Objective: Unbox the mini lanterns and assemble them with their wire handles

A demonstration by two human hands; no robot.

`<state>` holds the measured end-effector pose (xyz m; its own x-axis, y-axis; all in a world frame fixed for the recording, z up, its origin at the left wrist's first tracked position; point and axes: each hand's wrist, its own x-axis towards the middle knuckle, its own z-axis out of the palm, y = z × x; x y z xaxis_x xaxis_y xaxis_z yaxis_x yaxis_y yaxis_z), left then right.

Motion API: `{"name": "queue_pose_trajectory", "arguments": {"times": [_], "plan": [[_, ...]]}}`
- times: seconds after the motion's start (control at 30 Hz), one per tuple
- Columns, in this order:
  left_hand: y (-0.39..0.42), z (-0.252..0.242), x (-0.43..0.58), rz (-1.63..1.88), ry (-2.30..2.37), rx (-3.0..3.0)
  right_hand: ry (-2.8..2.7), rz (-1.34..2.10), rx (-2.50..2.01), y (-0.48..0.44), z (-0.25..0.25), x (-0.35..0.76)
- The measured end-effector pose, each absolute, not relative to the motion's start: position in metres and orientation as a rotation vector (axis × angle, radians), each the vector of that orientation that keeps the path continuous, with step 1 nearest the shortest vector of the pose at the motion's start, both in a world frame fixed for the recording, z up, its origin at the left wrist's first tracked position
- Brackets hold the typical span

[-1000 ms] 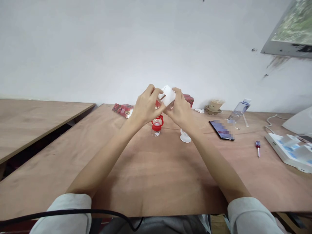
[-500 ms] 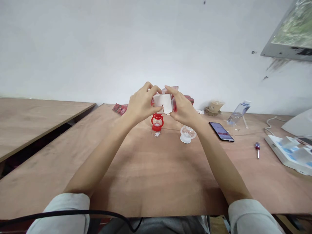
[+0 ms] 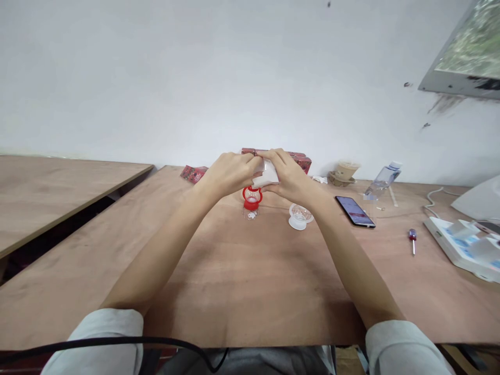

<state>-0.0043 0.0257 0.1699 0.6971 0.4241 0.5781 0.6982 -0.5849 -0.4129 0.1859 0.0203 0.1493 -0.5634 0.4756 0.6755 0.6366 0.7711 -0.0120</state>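
A small white cardboard box point(image 3: 267, 175) with a cut flap edge is held above the table between both hands. My left hand point(image 3: 233, 174) is closed at its left side, the fingers curled at the flap. My right hand point(image 3: 289, 175) grips the right side, index finger along the top and thumb below. Just under the box stands a red-rimmed clear lantern-like piece point(image 3: 251, 205), its top partly covered by the hands. A clear bowl-shaped piece with a white base point(image 3: 298, 224) stands by my right forearm.
Red boxes point(image 3: 304, 162) lie behind the hands, and a red patterned packet point(image 3: 192, 174) lies to the left. Rightward are a cup in a holder point(image 3: 344, 172), a tilted bottle point(image 3: 382, 179), a phone point(image 3: 354, 211), a screwdriver point(image 3: 413, 240) and a power strip point(image 3: 461, 250).
The white box has tilted and its opening has turned from view. My left fingers have curled down over its edge, and my right index finger has come across the top.
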Motion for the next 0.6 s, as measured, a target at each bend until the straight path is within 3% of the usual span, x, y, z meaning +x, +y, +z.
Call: {"name": "queue_pose_trajectory", "arguments": {"times": [0.37, 0.6], "plan": [[0.015, 0.174, -0.002, -0.595, -0.824, -2.193, -2.214, -0.384, -0.87, 0.016, 0.155, 0.189], [0.002, 0.19, -0.018, -0.845, -0.942, -2.579, -2.274, -0.282, -0.845, 0.013, 0.157, 0.192]]}}
